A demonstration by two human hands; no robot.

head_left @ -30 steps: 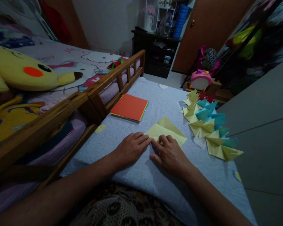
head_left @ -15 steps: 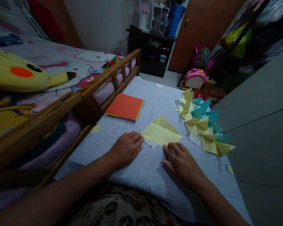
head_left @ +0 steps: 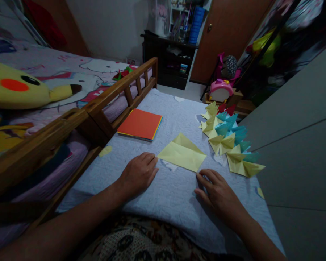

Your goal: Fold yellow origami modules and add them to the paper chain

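Note:
A partly folded sheet of yellow origami paper (head_left: 182,155) lies on the cloth in front of me, with a pointed top and a flap laid across its near part. My left hand (head_left: 140,170) rests palm down at its left corner, fingers stretched side by side and the tips by the paper. At the near right corner, my right hand (head_left: 217,188) touches the edge with a fingertip, its thumb held apart and its fingers loosely bent. Neither hand grips the sheet.
A stack of square coloured paper (head_left: 140,124), orange on top, lies at the back left. Folded yellow pieces (head_left: 222,143) and blue pieces (head_left: 228,125) stand in rows on the right. A wooden bed rail (head_left: 119,85) borders the left side; a cabinet panel (head_left: 296,145) rises at the right.
My right hand has slid rightward along the paper's near edge, and the near corner now sits farther right. The left hand stays by the left corner. The whole view has shifted slightly.

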